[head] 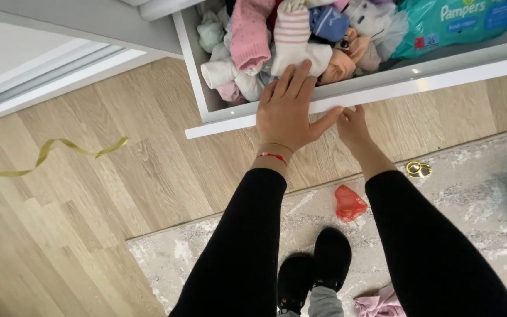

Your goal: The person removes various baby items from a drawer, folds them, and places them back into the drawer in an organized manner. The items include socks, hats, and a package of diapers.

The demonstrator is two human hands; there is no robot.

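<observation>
1. Both hands met the white drawer front [382, 82]: left hand [289, 111] flat, fingers spread, gripping nothing; right hand [352, 123] curled on the edge.
2. Drawer stood open, baby clothes [265, 41] heaped just beyond the fingertips.

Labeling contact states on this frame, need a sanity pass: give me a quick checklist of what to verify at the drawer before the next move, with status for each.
1. Left hand flat on the front edge of the open white drawer, fingers spread, holding nothing: ok.
2. Right hand at the same edge, fingers curled against it; whether the grip is closed on anything: cannot tell.
3. Small folded pink, white and blue clothes piled above the rim, left fingertips close to them: not ok.
4. Teal plastic pack lies inside the drawer at the right: ok.
5. Floor by the black slippers: red crumpled mesh scrap and yellow ribbon lie loose: not ok.
</observation>
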